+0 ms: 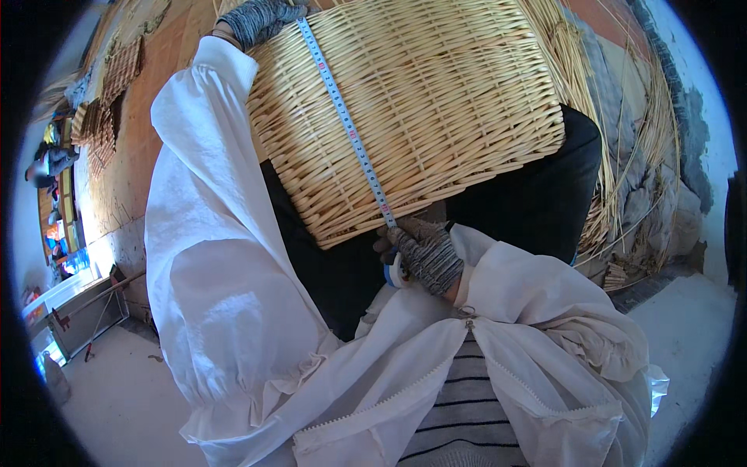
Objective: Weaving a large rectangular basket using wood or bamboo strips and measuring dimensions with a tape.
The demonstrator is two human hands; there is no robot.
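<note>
So there's a big wicker basket (420, 101) tipped on its side across the person's lap, and a measuring tape (346, 124) is stretched flat over its woven side, corner to edge. The right hand (424, 253), in a grey knit glove, sits just below the basket's near edge and is curled shut, pinching the near end of the tape against the rim. There's a bit of blue and white peeking out under its fingers, probably the tape case, but it's mostly covered so I can't say for sure. The left hand (261, 19), same kind of glove, is up at the far corner of the basket, well away from the right one, pressing down on the other end of the tape. It's partly cut off by the top of the frame, so how tight its grip is I can't tell.

The tape has small markings along it, too fine to read. Way off to the left of the left hand there are colourful boxes or packages (58, 241) on shelving, blurry and squashed by the lens. Right of the basket is a heap of loose straw (630, 156). Baggy white sleeves (218, 257) hide both forearms.
</note>
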